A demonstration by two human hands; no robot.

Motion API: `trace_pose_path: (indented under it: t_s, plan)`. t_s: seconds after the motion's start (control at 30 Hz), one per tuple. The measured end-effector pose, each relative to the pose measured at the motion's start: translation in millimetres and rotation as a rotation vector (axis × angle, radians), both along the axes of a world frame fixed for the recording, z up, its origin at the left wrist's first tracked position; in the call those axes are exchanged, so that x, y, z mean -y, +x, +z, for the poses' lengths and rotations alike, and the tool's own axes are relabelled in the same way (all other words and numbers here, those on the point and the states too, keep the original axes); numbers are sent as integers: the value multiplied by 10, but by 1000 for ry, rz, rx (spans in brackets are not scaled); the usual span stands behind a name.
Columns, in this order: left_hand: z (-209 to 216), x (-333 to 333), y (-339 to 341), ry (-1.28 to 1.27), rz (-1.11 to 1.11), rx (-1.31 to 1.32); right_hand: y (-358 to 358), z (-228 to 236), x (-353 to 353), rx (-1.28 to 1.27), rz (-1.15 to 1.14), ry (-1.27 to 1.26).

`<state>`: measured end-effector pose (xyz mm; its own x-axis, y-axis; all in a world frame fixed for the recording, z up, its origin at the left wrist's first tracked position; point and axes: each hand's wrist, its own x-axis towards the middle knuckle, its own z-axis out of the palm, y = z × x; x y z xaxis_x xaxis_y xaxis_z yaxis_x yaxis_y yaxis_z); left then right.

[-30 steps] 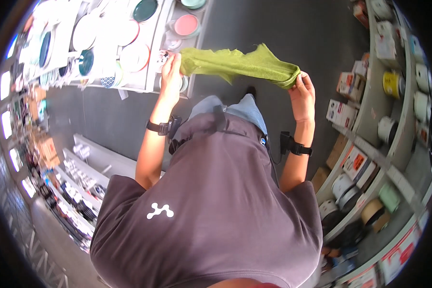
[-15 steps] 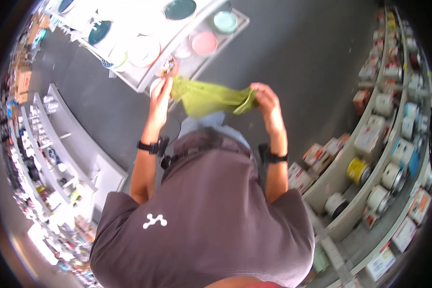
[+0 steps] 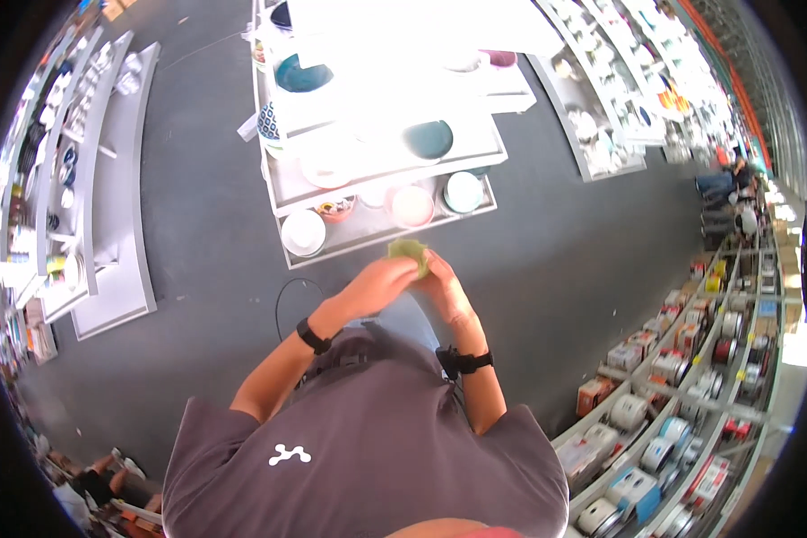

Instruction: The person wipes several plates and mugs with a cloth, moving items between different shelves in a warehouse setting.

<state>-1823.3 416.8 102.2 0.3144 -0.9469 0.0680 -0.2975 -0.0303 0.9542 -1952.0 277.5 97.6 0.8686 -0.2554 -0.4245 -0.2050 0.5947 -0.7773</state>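
A yellow-green cloth (image 3: pixel 408 251) is bunched into a small bundle in front of my waist. My left hand (image 3: pixel 387 280) is closed on it from the left side, palm turned inward. From the right, my right hand (image 3: pixel 441 278) grips the same bundle, with its fingertips close to those of the left. Both hands partly cover the cloth, so its folds are hard to make out. Just beyond them is the low shelf of a white display stand (image 3: pixel 381 235) bearing a white plate (image 3: pixel 304 233), a pink plate (image 3: pixel 411 206) and a pale mint plate (image 3: pixel 464 192).
Upper tiers of the stand carry dark teal plates (image 3: pixel 429 140), partly washed out by glare. Shelving with boxes and pots (image 3: pixel 628 412) runs along the right. Another shelf unit (image 3: pixel 117 179) stands at the left. People (image 3: pixel 726 193) are far off at the right; another person (image 3: pixel 99 484) is at lower left.
The cloth, held stretched between my spread hands before, is now gathered small with both hands together. My view has turned, and the display stand now lies straight ahead.
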Motion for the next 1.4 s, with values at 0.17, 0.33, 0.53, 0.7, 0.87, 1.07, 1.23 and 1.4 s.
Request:
trace_pose_path:
  t_s: [0.17, 0.33, 0.53, 0.7, 0.87, 1.07, 1.23, 1.4]
  plan:
    - [93, 101, 182, -2, 16, 184, 385, 25, 308, -4, -18, 5]
    - [10, 372, 486, -25, 221, 246, 815, -84, 802, 23, 20, -150]
    - [335, 920, 852, -40, 456, -73, 1213, 1, 1645, 218, 262, -264]
    - [896, 1237, 1197, -16, 647, -129, 1328, 394, 2160, 453, 302, -398]
    - [1282, 1601, 1831, -100, 659, 233, 1361, 824, 2566, 720, 40, -209]
    - [1647, 2189, 2446, -153, 759, 576, 1782, 1766, 2800, 810, -299, -227]
    - [1409, 2437, 2859, -108, 598, 792, 2244, 2146, 3036, 935, -226, -412]
    - [1254, 2547, 2916, -168, 535, 643, 2444, 2224, 2993, 876, -139, -444]
